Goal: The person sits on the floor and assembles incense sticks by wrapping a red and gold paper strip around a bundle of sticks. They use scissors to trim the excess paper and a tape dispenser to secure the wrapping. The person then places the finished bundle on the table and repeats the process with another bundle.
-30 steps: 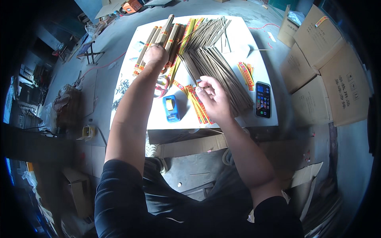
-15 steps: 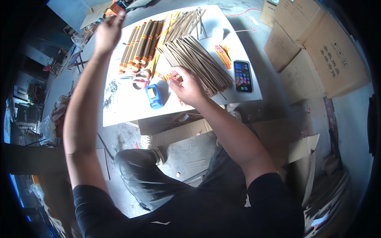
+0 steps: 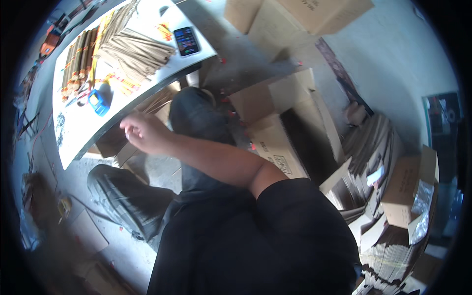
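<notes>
My right hand [image 3: 145, 132] hovers above my lap, just off the near edge of the white table [image 3: 73, 142]. Its fingers are loosely bent and a little apart, and I see nothing held in them. Nearest on the tabletop is a blue tape measure [image 3: 98, 102], with scissors [image 3: 83, 93] beside it. Behind them lies a loose pile of thin brown sticks [image 3: 135, 51]. Several banded brown stick bundles [image 3: 81, 54] line the left side. Red and yellow printed strips [image 3: 123, 83] rest by the pile. My left hand is out of view.
A phone [image 3: 187, 41] lies near the table's right corner. An open cardboard box [image 3: 275, 142] stands on the floor to my right, with stacked flattened cardboard [image 3: 366, 142] behind it. Larger cartons [image 3: 275, 29] stand beyond. A smaller carton [image 3: 400, 191] sits at the far right.
The view has swung to the right, so the table now sits at upper left. My right hand has left the tabletop and come back over my lap. My left hand has gone out of view.
</notes>
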`<action>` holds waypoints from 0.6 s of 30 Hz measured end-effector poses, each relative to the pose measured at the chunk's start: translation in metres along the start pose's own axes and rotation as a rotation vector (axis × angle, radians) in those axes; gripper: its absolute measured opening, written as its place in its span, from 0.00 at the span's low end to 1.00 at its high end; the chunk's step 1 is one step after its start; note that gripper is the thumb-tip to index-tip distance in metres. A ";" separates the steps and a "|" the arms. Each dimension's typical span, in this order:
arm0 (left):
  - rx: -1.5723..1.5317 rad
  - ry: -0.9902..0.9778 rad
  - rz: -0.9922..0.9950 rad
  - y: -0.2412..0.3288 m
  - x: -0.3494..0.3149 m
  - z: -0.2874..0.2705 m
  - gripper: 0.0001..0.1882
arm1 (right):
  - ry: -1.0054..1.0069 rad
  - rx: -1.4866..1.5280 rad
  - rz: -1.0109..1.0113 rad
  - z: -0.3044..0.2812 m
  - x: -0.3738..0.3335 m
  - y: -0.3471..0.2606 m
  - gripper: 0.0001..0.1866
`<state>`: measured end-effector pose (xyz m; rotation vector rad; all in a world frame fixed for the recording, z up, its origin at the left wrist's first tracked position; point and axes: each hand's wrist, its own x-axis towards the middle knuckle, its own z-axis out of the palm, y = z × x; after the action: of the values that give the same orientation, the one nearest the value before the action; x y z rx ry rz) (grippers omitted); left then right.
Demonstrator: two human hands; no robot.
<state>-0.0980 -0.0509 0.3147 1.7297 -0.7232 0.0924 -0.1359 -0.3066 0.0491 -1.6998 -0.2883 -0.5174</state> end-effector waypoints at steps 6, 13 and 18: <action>-0.075 -0.027 -0.091 -0.020 -0.029 0.038 0.28 | 0.025 -0.108 0.106 -0.064 -0.088 -0.071 0.09; -0.123 -0.054 -0.109 -0.018 -0.033 0.043 0.28 | 0.303 -0.552 -0.126 -0.205 -0.118 -0.197 0.06; -0.211 -0.062 -0.095 -0.007 -0.025 0.046 0.28 | 0.360 -0.918 0.617 -0.355 -0.189 -0.152 0.15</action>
<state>-0.1289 -0.0809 0.2840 1.5670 -0.6695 -0.1003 -0.4332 -0.6051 0.1329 -2.3688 0.8395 -0.4998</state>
